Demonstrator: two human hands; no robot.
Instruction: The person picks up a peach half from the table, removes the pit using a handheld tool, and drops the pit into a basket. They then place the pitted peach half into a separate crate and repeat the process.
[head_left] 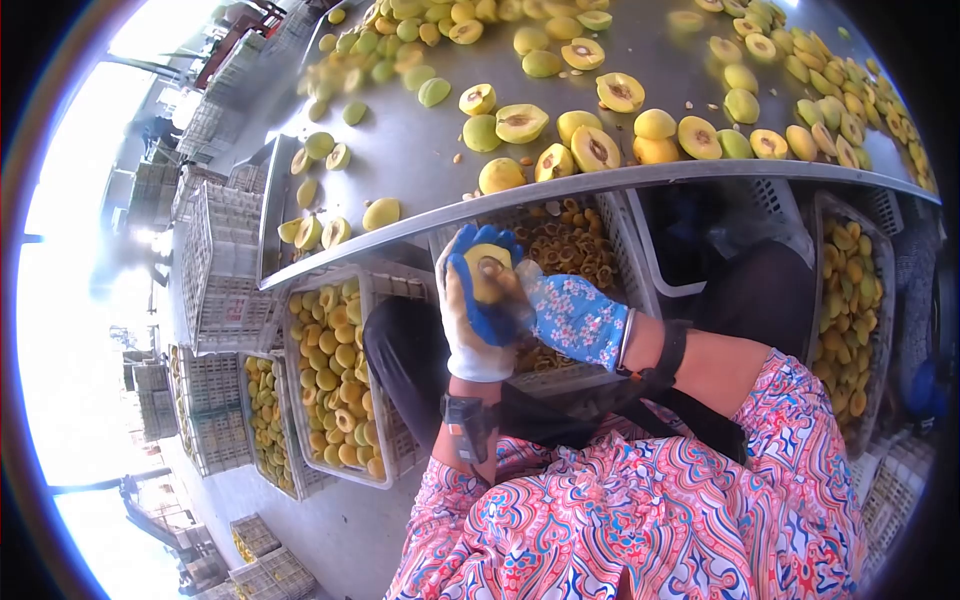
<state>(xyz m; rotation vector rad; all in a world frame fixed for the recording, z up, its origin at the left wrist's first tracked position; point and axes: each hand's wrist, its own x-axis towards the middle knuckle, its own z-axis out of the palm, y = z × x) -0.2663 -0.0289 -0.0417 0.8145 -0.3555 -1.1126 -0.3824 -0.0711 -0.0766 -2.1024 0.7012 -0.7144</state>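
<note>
Left of the metal table [420, 150] stand stacked crates [225, 260]. Below the table's left end, on the floor, a white crate [408, 440] holds yellow fruit [335, 375]. Just in front of the table's front edge, the gloved left hand [478, 300] curls its fingers round a fruit half [490, 262], cut face outward – a firm, cupped hold. Against it, also in front of the table, comes the right hand [575, 315] in a floral sleeve; its fingers are blurred, so I cannot tell whether they pinch anything. Behind the hands, under the table, brown pieces [575, 245] lie in another crate [628, 250]. More cut halves [595, 150] sit on the table, right along its front edge.

The step in hand looks like working at the half's centre – the next move calls for a steady left hold and close right fingertips.
</note>
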